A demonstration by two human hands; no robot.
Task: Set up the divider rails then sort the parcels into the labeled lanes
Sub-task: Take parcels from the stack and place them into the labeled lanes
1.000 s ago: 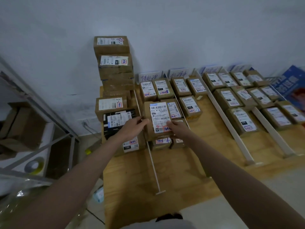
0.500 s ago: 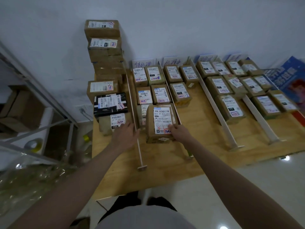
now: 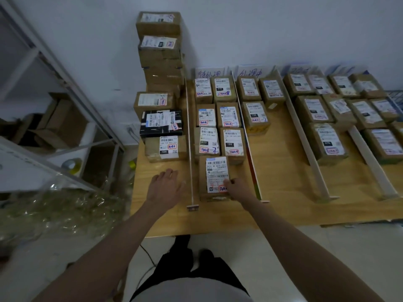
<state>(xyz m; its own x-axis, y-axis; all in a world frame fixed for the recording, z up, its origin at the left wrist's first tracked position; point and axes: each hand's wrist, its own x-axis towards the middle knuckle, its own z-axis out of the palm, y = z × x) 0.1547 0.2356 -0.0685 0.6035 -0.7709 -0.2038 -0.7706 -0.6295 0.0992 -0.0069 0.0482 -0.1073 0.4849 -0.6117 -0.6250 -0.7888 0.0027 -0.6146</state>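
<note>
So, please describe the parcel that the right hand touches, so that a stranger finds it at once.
On the wooden board, find the leftmost lane, between the thin white rail and the coloured rail. The parcel is the nearest one there, at the right hand. Unlike its paired neighbours, it lies alone in its row.

bare arms, grey top, blk trousers

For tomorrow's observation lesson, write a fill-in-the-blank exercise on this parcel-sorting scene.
1. The right hand touches the nearest parcel at its ____ corner.
2. The left hand hovers over the wooden ____.
3. The black parcel lies ____ of the thin rail.

Missing words: near right; board; left
</note>
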